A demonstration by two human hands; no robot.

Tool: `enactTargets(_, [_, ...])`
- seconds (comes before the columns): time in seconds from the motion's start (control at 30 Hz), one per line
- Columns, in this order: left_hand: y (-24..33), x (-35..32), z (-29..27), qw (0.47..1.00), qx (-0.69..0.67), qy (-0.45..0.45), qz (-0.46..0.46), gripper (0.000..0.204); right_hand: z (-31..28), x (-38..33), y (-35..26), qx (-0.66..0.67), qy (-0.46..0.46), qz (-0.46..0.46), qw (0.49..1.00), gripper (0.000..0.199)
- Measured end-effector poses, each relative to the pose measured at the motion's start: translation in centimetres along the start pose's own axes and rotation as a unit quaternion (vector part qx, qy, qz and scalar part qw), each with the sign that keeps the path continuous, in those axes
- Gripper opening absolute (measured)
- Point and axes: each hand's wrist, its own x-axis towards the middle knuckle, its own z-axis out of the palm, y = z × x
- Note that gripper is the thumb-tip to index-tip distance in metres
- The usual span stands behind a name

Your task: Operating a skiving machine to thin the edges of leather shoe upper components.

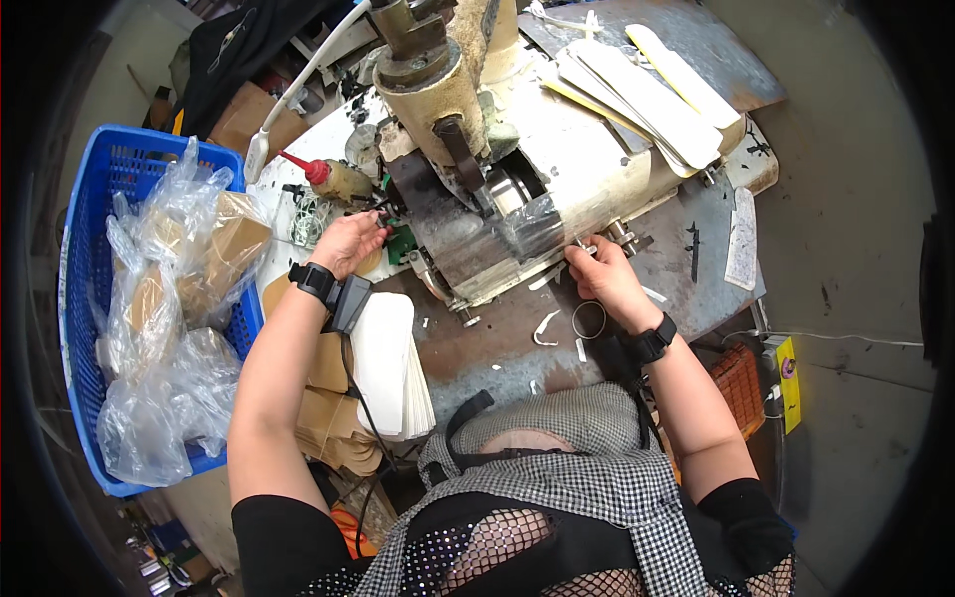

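Note:
A worn cream-coloured bench machine (595, 191) with a blackened front and a shiny metal drum (509, 191) stands before me. At its left end is my left hand (348, 243), fingers curled and pressed together beside a green part (401, 245). What those fingers hold is too small to make out. My right hand (609, 279) pinches a small metal knob or pin on the machine's front edge, mostly covered by the fingertips. Another metal knob (627, 237) sticks out just right of it. Below the right hand lies a thin ring (588, 319).
To the left is a blue crate (85, 328) with clear plastic bags (164, 398) of brown pieces. White strips (383, 363) are stacked by my left forearm; more long pieces (637, 99) lie atop the machine. A red-tipped bottle (338, 179) lies behind my left hand. Scraps litter the metal table (477, 363).

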Motion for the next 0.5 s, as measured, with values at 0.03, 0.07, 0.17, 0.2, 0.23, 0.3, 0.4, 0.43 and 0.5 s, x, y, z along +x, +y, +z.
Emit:
enactTargets(0.03, [0.0, -0.2, 0.0, 1.000, 0.004, -0.016, 0.004, 0.013, 0.1, -0.1, -0.1, -0.062, 0.017, -0.020, 0.998, 0.034])
enactTargets(0.07, [0.0, -0.3, 0.0, 1.000, 0.000, -0.015, 0.004, 0.013, 0.2, -0.1, -0.1, -0.123, 0.034, -0.040, 0.991, 0.035])
enactTargets(0.17, [0.3, -0.4, 0.0, 0.999, 0.024, -0.023, 0.012, 0.014, -0.1, 0.5, 0.7, -0.285, 0.076, -0.118, 0.948, 0.040])
enactTargets(0.2, [0.2, -0.3, 0.0, 0.999, 0.021, -0.024, 0.012, 0.014, -0.2, 0.6, 0.9, -0.287, 0.076, -0.118, 0.948, 0.040])
enactTargets(0.23, [0.3, -0.3, 0.0, 0.999, 0.028, -0.022, 0.011, 0.014, -0.1, 0.6, 1.0, -0.338, 0.093, -0.186, 0.918, 0.037])
enactTargets(0.3, [0.3, -0.2, 0.0, 0.999, 0.034, -0.021, 0.011, 0.014, -0.1, 0.8, 1.4, -0.386, 0.110, -0.253, 0.880, 0.034])
enactTargets(0.4, [0.4, 0.0, 0.0, 0.999, 0.037, -0.017, 0.001, 0.014, 0.5, 0.7, 1.4, -0.443, 0.148, -0.341, 0.816, 0.036])
enactTargets(0.43, [0.3, -0.2, -0.4, 0.999, 0.034, -0.012, -0.001, 0.013, 1.6, 0.0, 0.3, -0.497, 0.158, -0.252, 0.815, 0.035])
enactTargets(0.5, [0.4, -0.1, -0.6, 0.999, 0.031, -0.011, -0.002, 0.012, 2.5, -0.6, -0.7, -0.552, 0.173, -0.153, 0.801, 0.035])
